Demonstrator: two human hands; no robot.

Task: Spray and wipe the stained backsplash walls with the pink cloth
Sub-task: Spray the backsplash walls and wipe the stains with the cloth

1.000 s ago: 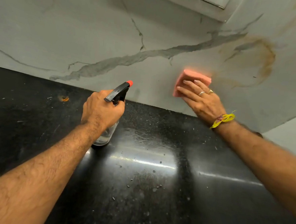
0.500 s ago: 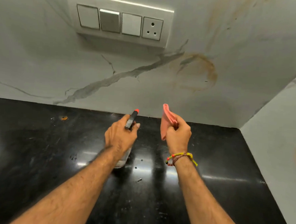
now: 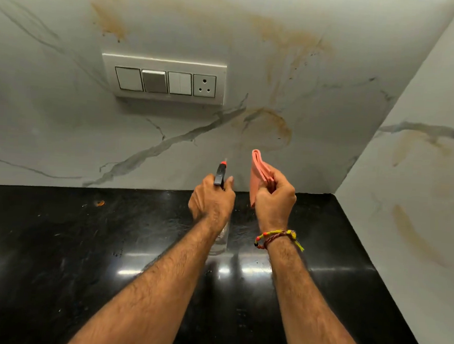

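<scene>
My left hand (image 3: 211, 201) grips a clear spray bottle (image 3: 220, 238) with a black trigger head and red nozzle (image 3: 220, 172), pointed at the back wall. My right hand (image 3: 273, 199) holds a folded pink cloth (image 3: 256, 171) upright, off the wall, just right of the bottle. The white marble backsplash (image 3: 62, 122) carries brown-orange stains: a ring (image 3: 282, 127) above the cloth, streaks (image 3: 286, 39) higher up, a blotch (image 3: 107, 21) at top left. The right side wall (image 3: 418, 185) has stains too.
A black glossy countertop (image 3: 53, 253) runs under both arms, with a small orange spot (image 3: 100, 203) near the wall. A switch panel with a socket (image 3: 165, 80) is set in the back wall above the bottle. The two walls meet in a corner at right.
My right hand came off the wall with the cloth and now holds it upright beside the bottle. My view pulled back and tilted up, showing the switch panel and higher stains.
</scene>
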